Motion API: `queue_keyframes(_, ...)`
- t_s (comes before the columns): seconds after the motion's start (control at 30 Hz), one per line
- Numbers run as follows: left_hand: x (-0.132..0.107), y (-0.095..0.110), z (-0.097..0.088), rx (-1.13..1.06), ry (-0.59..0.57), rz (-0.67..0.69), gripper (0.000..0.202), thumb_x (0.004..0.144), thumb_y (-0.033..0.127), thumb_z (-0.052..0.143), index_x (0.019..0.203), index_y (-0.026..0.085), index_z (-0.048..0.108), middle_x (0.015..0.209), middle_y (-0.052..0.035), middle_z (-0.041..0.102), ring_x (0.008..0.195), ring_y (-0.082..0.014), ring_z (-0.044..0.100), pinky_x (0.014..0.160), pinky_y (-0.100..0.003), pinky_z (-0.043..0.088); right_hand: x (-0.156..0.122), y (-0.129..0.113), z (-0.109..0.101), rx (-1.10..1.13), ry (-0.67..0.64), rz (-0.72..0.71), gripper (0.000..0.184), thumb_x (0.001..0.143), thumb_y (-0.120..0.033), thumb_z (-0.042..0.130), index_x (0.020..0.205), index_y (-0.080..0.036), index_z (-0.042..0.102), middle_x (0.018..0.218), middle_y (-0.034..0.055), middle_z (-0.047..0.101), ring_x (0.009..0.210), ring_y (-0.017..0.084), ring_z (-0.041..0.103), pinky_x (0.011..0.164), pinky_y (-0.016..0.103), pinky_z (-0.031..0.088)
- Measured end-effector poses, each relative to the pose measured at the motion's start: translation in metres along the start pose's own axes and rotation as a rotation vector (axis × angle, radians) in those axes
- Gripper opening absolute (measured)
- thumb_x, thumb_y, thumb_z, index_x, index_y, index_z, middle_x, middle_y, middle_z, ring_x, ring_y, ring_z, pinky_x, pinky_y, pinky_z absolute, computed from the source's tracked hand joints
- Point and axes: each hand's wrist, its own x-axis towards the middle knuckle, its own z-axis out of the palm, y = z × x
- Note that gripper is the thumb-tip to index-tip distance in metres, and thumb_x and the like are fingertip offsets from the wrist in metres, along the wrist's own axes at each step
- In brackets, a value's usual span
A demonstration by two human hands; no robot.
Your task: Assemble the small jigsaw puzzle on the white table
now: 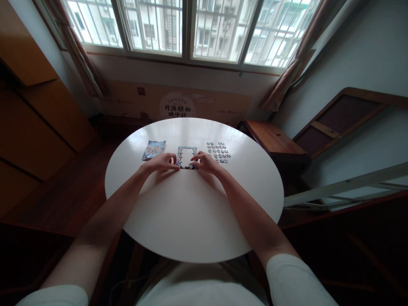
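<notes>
A jigsaw puzzle [187, 148] lies on the white table, its joined pieces forming a rectangular border around a bare white middle. My left hand [162, 161] rests at the border's lower left corner, thumb stretched along the edge and forefinger bent apart from it. Over the right side of the border, my right hand [205, 162] has its thumb and forefinger bent together in a pinch; whatever is between them is too small to make out. Loose puzzle pieces [219, 148] are spread in rows to the right. A colourful printed picture sheet [154, 149] lies beyond my left hand.
The round white table [191, 221] reaches close to my body. Behind it, a printed banner [127, 95] hangs below barred windows [153, 29]. A wooden desk [274, 136] stands at the right, and wooden cabinets [32, 131] line the left.
</notes>
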Motion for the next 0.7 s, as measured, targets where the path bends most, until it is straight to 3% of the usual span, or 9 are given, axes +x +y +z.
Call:
queue_keyframes(0.33, 0.001, -0.002, 0.001, 0.013, -0.005, 0.008, 0.044, 0.066, 0.059, 0.073, 0.081, 0.02, 0.059, 0.06, 0.0017, 0.06, 0.052, -0.0147, 0.054, 0.051, -0.026, 0.032, 0.001, -0.006, 0.008, 0.011, 0.049, 0.033, 0.01, 0.078, -0.016, 0.068, 0.084, -0.017, 0.075, 0.091, 0.0032, 0.058, 0.071, 0.01, 0.053, 0.073, 0.026, 0.045)
queue_keyframes(0.53, 0.002, -0.004, 0.001, 0.02, -0.008, 0.001, 0.043, 0.068, 0.059, 0.071, 0.082, 0.021, 0.059, 0.062, 0.001, 0.062, 0.052, -0.0149, 0.055, 0.052, -0.026, 0.033, 0.007, -0.002, 0.001, 0.372, 0.063, 0.087, 0.007, 0.074, -0.019, 0.068, 0.079, -0.014, 0.072, 0.072, 0.0031, 0.068, 0.066, 0.012, 0.058, 0.064, 0.025, 0.047)
queue_keyframes(0.7, 0.0, -0.002, 0.001, 0.026, -0.002, -0.002, 0.043, 0.067, 0.059, 0.072, 0.082, 0.021, 0.06, 0.062, 0.0007, 0.062, 0.053, -0.0153, 0.055, 0.052, -0.026, 0.033, 0.008, -0.001, -0.005, 0.555, 0.125, 0.109, 0.017, 0.07, -0.027, 0.073, 0.082, -0.014, 0.073, 0.079, 0.0063, 0.072, 0.07, 0.014, 0.063, 0.066, 0.027, 0.051)
